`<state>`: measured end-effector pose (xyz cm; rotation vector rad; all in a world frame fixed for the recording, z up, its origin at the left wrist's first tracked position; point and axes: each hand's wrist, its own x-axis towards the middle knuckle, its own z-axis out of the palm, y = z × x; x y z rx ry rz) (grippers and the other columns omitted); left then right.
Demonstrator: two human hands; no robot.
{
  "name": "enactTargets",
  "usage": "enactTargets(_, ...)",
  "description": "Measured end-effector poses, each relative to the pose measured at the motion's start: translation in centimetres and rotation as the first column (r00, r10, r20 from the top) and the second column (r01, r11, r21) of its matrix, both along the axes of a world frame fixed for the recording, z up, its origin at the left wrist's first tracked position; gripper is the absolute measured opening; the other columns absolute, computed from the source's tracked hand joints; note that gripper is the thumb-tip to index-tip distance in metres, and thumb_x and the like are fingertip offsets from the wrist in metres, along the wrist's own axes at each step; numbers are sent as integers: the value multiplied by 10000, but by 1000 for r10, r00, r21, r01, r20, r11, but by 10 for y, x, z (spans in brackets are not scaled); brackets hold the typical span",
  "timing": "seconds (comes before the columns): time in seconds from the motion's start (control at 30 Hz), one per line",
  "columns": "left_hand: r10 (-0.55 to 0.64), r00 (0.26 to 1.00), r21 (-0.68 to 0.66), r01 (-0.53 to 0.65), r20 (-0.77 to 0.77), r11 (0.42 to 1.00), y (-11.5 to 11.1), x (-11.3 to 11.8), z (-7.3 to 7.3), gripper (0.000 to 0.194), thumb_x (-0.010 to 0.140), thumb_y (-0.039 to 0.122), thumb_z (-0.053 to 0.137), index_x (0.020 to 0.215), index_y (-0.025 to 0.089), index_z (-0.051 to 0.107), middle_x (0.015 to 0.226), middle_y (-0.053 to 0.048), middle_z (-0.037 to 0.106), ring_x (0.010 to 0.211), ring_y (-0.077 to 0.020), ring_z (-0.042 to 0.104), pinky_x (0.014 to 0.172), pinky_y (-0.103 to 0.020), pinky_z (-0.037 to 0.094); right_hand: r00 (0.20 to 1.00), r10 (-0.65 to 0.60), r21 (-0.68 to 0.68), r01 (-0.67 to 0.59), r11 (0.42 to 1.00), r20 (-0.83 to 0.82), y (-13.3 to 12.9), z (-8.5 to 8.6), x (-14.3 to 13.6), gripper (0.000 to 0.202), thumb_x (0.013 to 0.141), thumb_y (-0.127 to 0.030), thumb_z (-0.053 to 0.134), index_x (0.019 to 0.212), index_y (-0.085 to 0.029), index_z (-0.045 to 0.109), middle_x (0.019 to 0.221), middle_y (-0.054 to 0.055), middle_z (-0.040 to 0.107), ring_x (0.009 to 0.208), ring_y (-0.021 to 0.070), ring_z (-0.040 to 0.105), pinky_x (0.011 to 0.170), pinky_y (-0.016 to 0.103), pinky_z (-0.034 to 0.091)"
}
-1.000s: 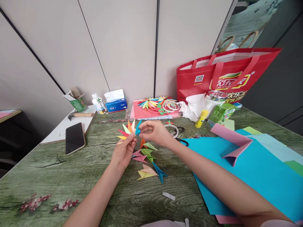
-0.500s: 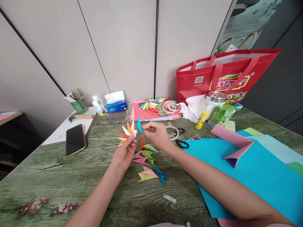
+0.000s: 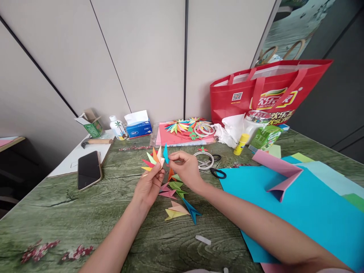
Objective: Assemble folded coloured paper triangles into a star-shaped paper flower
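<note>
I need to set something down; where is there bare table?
Left of the left forearm, below the smartphone; smaller, between the dark-blue folded paper and large blue sheet. Crowded: the back, from tissue box to red tote bag.

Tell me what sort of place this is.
It looks like an indoor papercraft table: the left hand holds a fan of folded paper pieces, with a yellow glue stick and blue paper nearby.

Printed across the red bag (image 3: 271, 84), partly behind a strap (image 3: 258, 94): "欢乐", with "HUANL…" smaller underneath. Marked further left with a QR code (image 3: 237, 96) above a tiny, illegible yellow line. Lettered lower down in bold characters, partly hidden by a jar (image 3: 256, 124). Too small or blurred for reading on the blue tissue box (image 3: 139, 129), glue stick (image 3: 241, 145), left green carton (image 3: 93, 129), right green carton (image 3: 264, 137) and clear packet (image 3: 193, 145).
</note>
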<state>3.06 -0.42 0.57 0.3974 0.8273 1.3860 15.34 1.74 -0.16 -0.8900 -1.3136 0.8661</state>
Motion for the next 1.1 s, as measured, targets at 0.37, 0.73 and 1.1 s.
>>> enactTargets(0.37,7,1000,-7,-7,-20,1000,-1,1,0,39,664,43,653,632,65,657,539,-29,628,477,-61,561,483,-127,488,999,-32,51,31,998,30,-6,0,-3,56,639,-128,555,659,-157,598,754,36,625,747,148,605,663,263,530)
enactTargets(0.73,32,999,-14,-32,-30,999,0,1,-1,44,652,50,661,615,67,644,513,-22,609,462,-59,547,442,-123,461,989,4,184,-31,982,147,-7,-2,-1,63,705,-144,529,728,-174,579,834,43,587,738,133,592,622,252,537)
enactTargets(1.1,50,995,29,-48,-82,998,0,0,1,82,599,61,709,635,76,637,539,-14,612,481,-63,557,463,-129,469,989,143,26,-143,989,32,-4,3,2,166,730,-305,593,823,-167,609,784,35,653,679,142,618,648,260,517)
